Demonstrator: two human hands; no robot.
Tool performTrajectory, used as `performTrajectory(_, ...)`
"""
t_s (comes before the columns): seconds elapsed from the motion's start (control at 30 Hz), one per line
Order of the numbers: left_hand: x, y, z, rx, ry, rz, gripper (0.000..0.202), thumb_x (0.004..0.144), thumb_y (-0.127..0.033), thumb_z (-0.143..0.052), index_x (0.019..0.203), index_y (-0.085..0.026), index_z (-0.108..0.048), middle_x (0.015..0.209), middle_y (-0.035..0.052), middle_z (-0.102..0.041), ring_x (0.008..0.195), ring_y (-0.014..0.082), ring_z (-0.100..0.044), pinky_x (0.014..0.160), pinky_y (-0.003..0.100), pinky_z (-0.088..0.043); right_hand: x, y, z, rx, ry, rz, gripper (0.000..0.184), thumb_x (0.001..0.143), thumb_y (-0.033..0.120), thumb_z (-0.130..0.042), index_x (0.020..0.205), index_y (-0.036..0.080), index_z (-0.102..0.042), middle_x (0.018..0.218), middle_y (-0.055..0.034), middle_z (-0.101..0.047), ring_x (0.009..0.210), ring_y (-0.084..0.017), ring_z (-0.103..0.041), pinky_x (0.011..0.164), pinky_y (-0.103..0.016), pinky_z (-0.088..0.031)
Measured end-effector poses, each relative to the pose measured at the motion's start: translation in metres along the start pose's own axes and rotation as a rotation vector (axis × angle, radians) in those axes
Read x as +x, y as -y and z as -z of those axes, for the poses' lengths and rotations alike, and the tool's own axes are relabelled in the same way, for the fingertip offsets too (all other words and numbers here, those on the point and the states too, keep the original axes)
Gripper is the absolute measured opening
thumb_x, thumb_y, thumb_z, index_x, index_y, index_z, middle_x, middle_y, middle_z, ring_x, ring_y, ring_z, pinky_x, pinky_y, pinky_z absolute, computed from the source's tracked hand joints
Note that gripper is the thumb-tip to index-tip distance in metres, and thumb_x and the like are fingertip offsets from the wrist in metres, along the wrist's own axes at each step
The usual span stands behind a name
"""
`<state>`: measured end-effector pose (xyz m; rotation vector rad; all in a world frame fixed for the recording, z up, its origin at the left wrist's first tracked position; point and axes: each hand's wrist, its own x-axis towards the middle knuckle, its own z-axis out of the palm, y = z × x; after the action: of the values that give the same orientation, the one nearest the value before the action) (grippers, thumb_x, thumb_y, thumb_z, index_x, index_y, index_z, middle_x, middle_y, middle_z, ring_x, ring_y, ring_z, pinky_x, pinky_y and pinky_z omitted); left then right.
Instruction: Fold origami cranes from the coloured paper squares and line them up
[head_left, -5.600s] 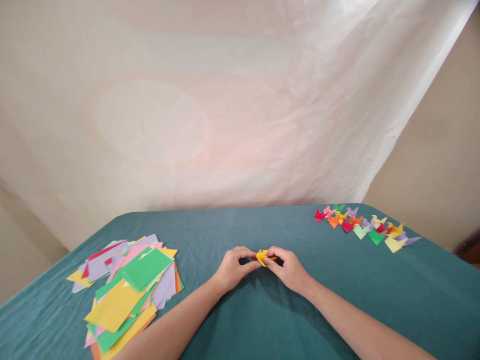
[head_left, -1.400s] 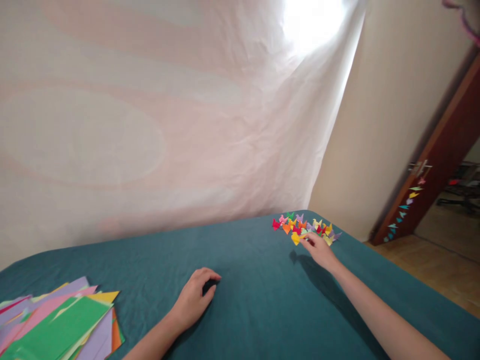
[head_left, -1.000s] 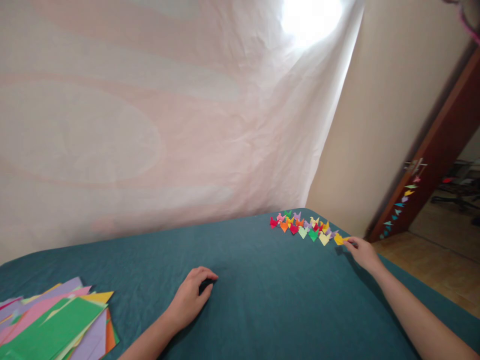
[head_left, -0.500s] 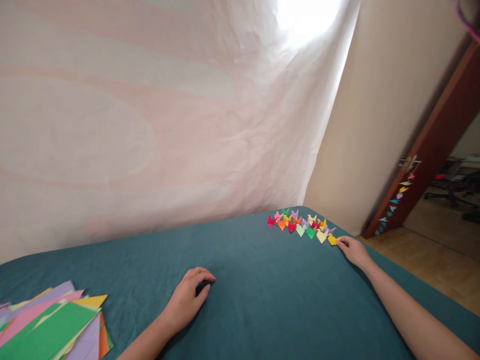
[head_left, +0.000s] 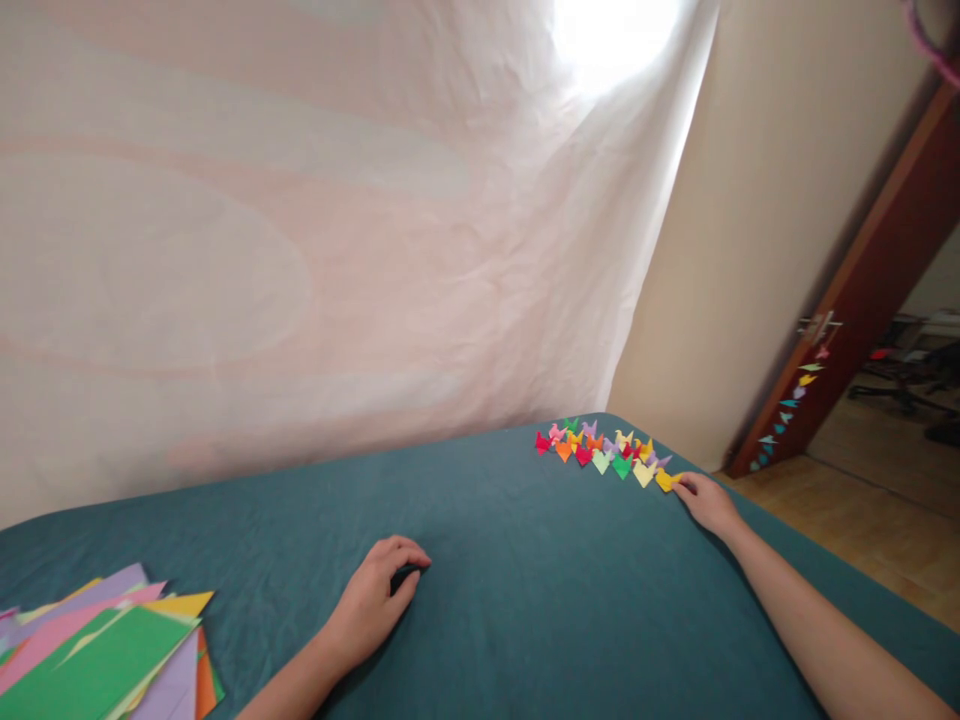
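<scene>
At the right, my right hand (head_left: 703, 498) pinches a yellow origami crane (head_left: 665, 482) between thumb and fingertips. That crane sits at the near right end of a group of small folded cranes in several colours, among them a green crane (head_left: 622, 466), a pale yellow crane (head_left: 643, 473) and a red crane (head_left: 542, 443). My left hand (head_left: 382, 590) rests on the cloth near the middle, fingers curved and a gap between thumb and forefinger, holding nothing.
A loose pile of coloured paper sheets (head_left: 97, 650) lies at the left. Dark green cloth (head_left: 480, 560) covers the table. Behind it hangs a pale curtain (head_left: 337, 250). To the right stands a brown door (head_left: 862, 290) hung with small coloured paper shapes.
Almost nothing differs. The yellow crane and my right hand have shifted very slightly to the left; my left hand stays where it was.
</scene>
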<state>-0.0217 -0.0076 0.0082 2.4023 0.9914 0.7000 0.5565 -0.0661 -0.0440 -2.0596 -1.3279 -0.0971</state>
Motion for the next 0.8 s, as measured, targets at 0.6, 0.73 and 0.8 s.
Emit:
performTrajectory(0.6,0.001,0.000,0.000,0.012,0.003,0.003,0.021,0.081,-0.018,-0.043,0.089,-0.021,-0.062,0.099,0.0051,-0.059,0.095,0.0189,-0.054,0.090,0.035,-0.040,0.002,0.047,0.037,-0.004,-0.227,-0.014,0.032,0.067,0.015,-0.045,0.097,0.012,-0.058,0.090,-0.0121,-0.060,0.074,-0.020,-0.057,0.069,-0.034,-0.045)
performTrajectory(0.73,0.001,-0.002,0.001,0.013,0.008,0.006,0.021,0.081,-0.018,-0.043,0.089,-0.021,-0.062,0.098,0.0053,-0.059,0.095,0.0193,-0.054,0.090,0.035,-0.040,-0.002,0.123,0.040,0.056,-0.184,0.162,0.032,0.074,0.015,-0.041,0.101,0.015,-0.057,0.097,-0.0099,-0.059,0.077,-0.018,-0.057,0.068,-0.030,-0.045)
performTrajectory(0.8,0.001,-0.002,0.000,0.011,0.007,0.006,0.021,0.081,-0.018,-0.043,0.089,-0.021,-0.062,0.099,0.0052,-0.059,0.095,0.0192,-0.053,0.090,0.035,-0.040,-0.016,0.173,0.032,0.086,-0.120,0.288,0.030,0.074,0.014,-0.042,0.099,0.019,-0.058,0.096,-0.0058,-0.060,0.081,-0.017,-0.057,0.072,-0.028,-0.045)
